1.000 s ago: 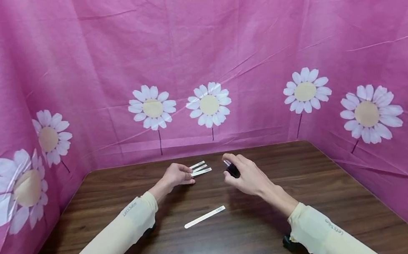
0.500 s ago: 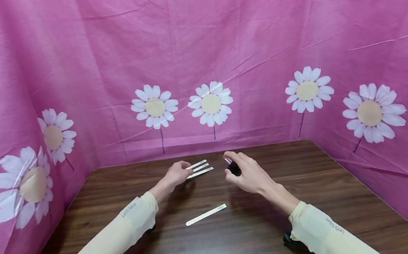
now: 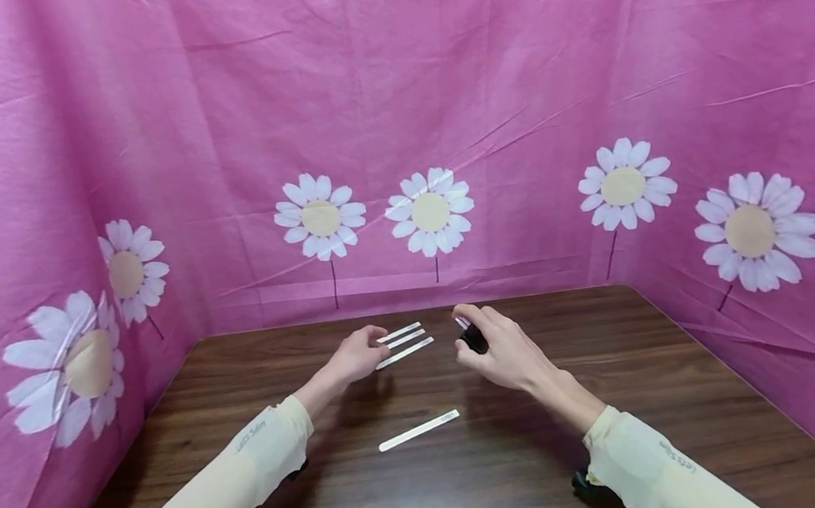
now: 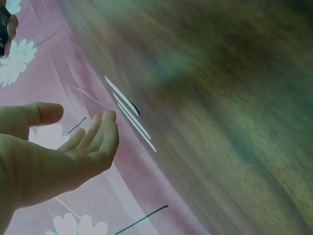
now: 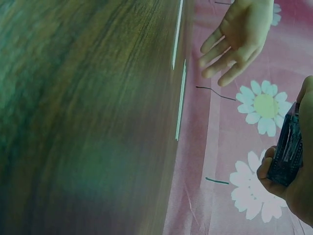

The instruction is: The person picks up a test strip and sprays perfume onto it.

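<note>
My left hand (image 3: 354, 355) hovers over the left ends of three narrow white paper strips (image 3: 407, 353) lying side by side on the table. In the left wrist view, its fingers are loosely bent and hold nothing, apart from the strips (image 4: 129, 115). My right hand (image 3: 509, 353) grips a small dark rectangular bottle, probably a perfume bottle (image 5: 287, 152), with the index finger over its top. The hand hides much of this bottle (image 3: 473, 339) in the head view. A fourth white strip (image 3: 418, 431), with small writing at its right end, lies nearer to me.
The brown wooden table (image 3: 315, 499) ends at a pink curtain (image 3: 510, 91) printed with daisies, which stands behind it and on both sides. Cream sleeves (image 3: 213, 469) cover both forearms.
My left hand has let go of the strips, which were fanned and are now laid apart, nearly parallel. The right hand keeps the bottle in about the same place. The head view has shifted slightly.
</note>
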Action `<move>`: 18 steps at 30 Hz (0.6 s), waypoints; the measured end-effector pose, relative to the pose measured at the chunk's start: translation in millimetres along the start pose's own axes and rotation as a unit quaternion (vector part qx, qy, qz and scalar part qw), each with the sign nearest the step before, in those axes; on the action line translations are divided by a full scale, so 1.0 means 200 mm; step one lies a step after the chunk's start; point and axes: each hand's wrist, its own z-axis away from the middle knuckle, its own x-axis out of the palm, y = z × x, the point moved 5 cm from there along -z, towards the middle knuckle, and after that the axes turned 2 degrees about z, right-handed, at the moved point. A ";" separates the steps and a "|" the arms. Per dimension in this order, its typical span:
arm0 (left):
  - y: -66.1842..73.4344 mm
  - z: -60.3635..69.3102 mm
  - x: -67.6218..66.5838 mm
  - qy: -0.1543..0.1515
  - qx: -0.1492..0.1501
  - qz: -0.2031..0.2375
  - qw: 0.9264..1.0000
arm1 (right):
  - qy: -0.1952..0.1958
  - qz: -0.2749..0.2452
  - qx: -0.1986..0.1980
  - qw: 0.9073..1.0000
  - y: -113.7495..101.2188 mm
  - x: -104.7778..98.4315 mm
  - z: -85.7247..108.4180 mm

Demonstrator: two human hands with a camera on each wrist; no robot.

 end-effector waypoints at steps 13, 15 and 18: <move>0.02 0.17 0.09 -0.104 0.088 -0.098 0.986 | 0.008 0.004 -0.010 1.000 -0.02 -0.02 -0.01; 0.02 0.21 0.11 -0.113 0.100 -0.114 0.982 | 0.004 0.001 -0.007 1.000 -0.02 -0.01 -0.01; 0.03 0.28 0.14 -0.130 0.116 -0.140 0.975 | -0.004 -0.003 -0.001 1.000 -0.02 0.00 0.00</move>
